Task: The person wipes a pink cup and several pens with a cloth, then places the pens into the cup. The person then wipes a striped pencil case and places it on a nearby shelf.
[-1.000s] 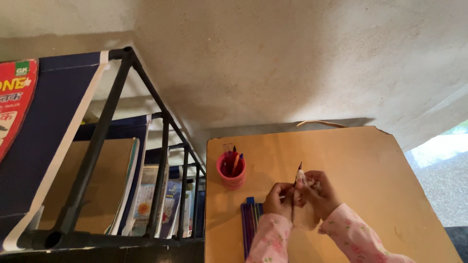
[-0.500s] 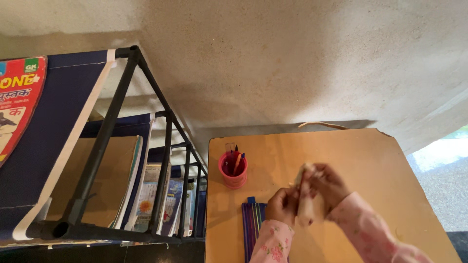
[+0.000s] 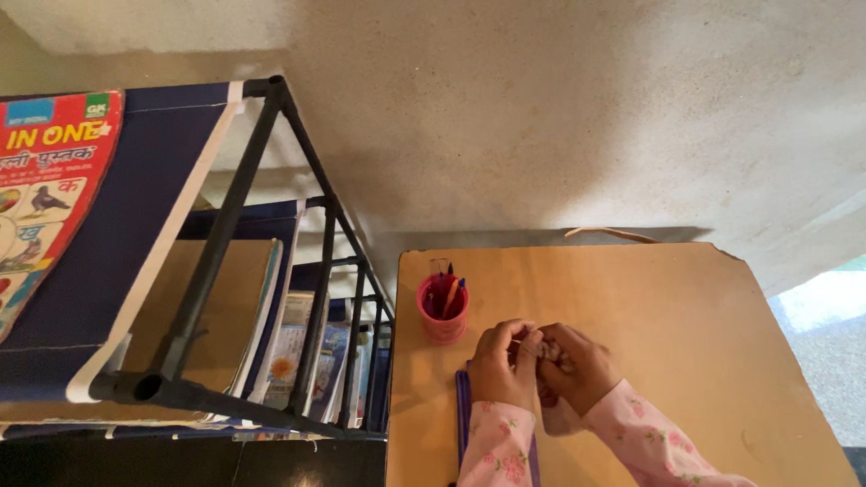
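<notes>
My left hand (image 3: 502, 362) and my right hand (image 3: 575, 367) are pressed together over the near middle of a small orange-brown table (image 3: 649, 316). Both are closed around a pale cloth (image 3: 559, 415) that wraps a thin pen or pencil; only a bit of cloth hangs below my right wrist, and the pen is mostly hidden between the fingers. Both sleeves are pink with flowers. A pink pen cup (image 3: 442, 309) with a few pens stands just to the upper left of my left hand. A dark blue striped case (image 3: 464, 410) lies under my left forearm.
A black metal rack (image 3: 307, 298) with blue fabric shelves stands against the table's left edge, holding books and notebooks (image 3: 289, 352). A red picture chart (image 3: 45, 180) lies on its top shelf. A rough plaster wall (image 3: 559, 117) rises behind the table. Grey floor (image 3: 830, 343) shows at right.
The pen tip that stuck up above my hands a second ago is now hidden inside the cloth. Both hands have drawn closer together and slightly lower. The view has shifted right a little.
</notes>
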